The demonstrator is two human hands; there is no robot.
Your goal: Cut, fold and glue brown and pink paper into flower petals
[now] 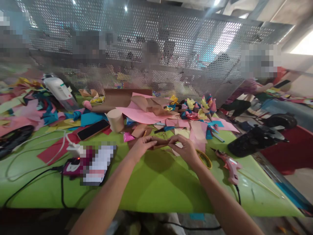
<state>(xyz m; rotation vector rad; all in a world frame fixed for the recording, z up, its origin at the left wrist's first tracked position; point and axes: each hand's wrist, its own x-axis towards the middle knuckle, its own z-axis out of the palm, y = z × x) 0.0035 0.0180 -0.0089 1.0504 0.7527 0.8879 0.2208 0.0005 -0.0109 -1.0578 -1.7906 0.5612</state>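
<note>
A strip of brown paper (160, 142) spans the gap between my two hands, just above the green tabletop. At its left end, my left hand (144, 144) pinches it between thumb and fingers. The other end is pinched in my right hand (182, 147). Behind my hands lie pink, cream and brown paper scraps (195, 132) and a small bright pink packet (128, 137). Yellow-handled scissors (204, 159), partly hidden, rest beside my right wrist. Further right is a pink glue gun (230, 167) with a black cord.
On the left are a lit phone (100, 164), a dark phone (93, 129), a purple power strip (75, 167) with cables, and a white bottle (60, 91). A paper roll (115, 120) stands behind. A black bottle (254, 140) lies at right. A perforated metal screen (137, 49) bounds the back; a person (244, 91) sits beyond.
</note>
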